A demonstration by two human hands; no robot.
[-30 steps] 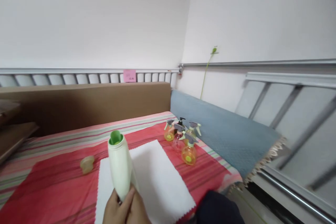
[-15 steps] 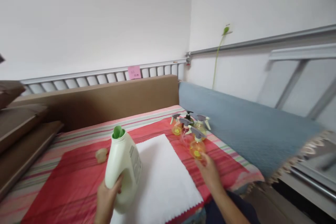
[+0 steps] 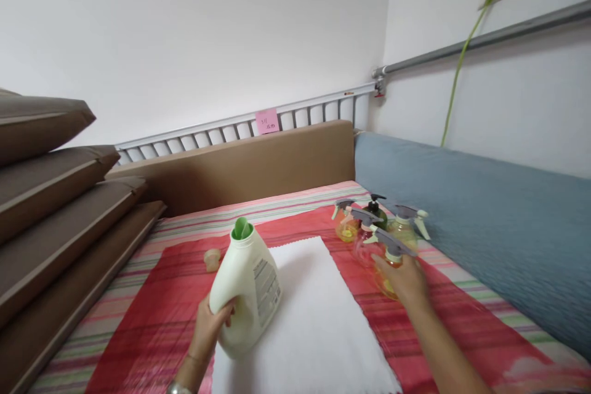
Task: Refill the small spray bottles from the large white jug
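Observation:
My left hand (image 3: 212, 323) is wrapped round the handle of a pale green detergent jug (image 3: 244, 295), its uncapped mouth showing a green pour spout. The jug leans slightly over a white cloth (image 3: 314, 320); whether its base touches the cloth I cannot tell. On the right, my right hand (image 3: 406, 280) closes around the neck of a yellow spray bottle (image 3: 392, 244) with a grey trigger head, hiding part of the bottle. Just behind it stand a pink spray bottle (image 3: 364, 247), an orange one (image 3: 346, 231), a yellow-green one (image 3: 403, 233) and a dark green pump bottle (image 3: 376, 212).
A translucent cap (image 3: 212, 260) lies on the red striped cover (image 3: 152, 308) left of the jug. Brown cushions (image 3: 50, 197) are stacked at the left. A brown padded board (image 3: 258, 166) and a blue padded side (image 3: 489, 209) border the surface.
My right hand has risen from the yellow spray bottle's lower body to its neck and closed there. The view has swung left; my left hand still grips the jug.

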